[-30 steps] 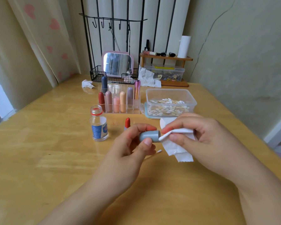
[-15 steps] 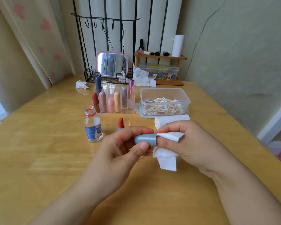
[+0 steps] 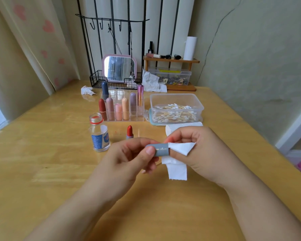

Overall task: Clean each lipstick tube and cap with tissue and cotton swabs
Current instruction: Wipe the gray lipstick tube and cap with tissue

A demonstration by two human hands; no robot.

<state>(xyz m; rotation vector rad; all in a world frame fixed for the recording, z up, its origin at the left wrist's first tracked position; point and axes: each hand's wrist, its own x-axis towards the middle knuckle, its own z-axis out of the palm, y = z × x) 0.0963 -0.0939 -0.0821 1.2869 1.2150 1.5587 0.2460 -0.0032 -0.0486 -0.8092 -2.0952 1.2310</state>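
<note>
My left hand [image 3: 129, 159] grips a grey-blue lipstick cap [image 3: 161, 150] sideways between thumb and fingers. My right hand [image 3: 200, 152] pinches a white tissue [image 3: 178, 162] against the cap's open right end, a finger wrapped in it. Behind my hands an uncapped red lipstick [image 3: 129, 132] stands upright on the table. A used cotton swab [image 3: 158, 164] peeks out under my left fingers. Several capped lipsticks stand in a clear organizer [image 3: 127, 119].
A small open glass bottle [image 3: 99, 134] stands left of the red lipstick. A clear tub of cotton swabs [image 3: 176, 108] sits at the back right, folded tissue [image 3: 182, 126] in front of it. Mirror [image 3: 119, 68], wire rack, wooden shelf and crumpled tissues [image 3: 87, 90] line the wall.
The camera view shifted slightly. My right hand turned the tissue at the cap's open end, and the loose tissue tail now hangs lower under the cap.
</note>
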